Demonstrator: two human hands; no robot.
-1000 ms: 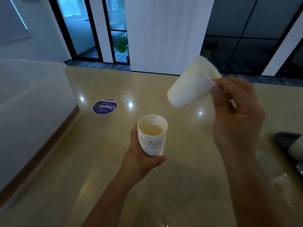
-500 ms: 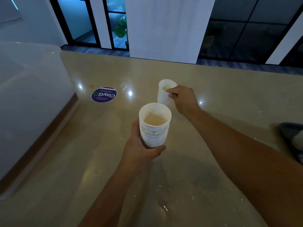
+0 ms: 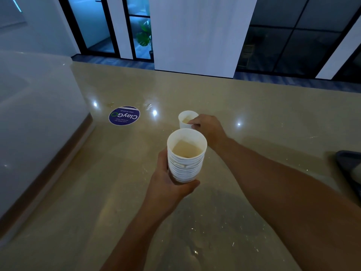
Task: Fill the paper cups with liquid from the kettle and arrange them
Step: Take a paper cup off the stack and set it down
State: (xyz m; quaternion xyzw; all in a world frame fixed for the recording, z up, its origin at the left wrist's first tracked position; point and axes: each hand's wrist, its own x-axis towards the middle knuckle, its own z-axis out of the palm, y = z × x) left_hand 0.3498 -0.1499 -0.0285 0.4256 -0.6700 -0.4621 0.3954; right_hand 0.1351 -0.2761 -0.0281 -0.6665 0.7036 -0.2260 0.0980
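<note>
A stack of white paper cups (image 3: 186, 159) is held upright above the beige counter (image 3: 254, 118), and my left hand (image 3: 169, 183) grips it from below and behind. Farther back a single white paper cup (image 3: 185, 119) stands upright on the counter. My right hand (image 3: 208, 128) pinches that cup at its rim and right side. The kettle is not in view.
A round blue ClayGo sticker (image 3: 124, 115) lies on the counter to the left of the single cup. A large white box (image 3: 37, 122) takes up the left side. A dark tray (image 3: 349, 165) with something pale on it shows at the right edge.
My right hand carried the single cup from a tilted position in the air down to the counter, where it now stands upright. The stack in my left hand has stayed roughly in place.
</note>
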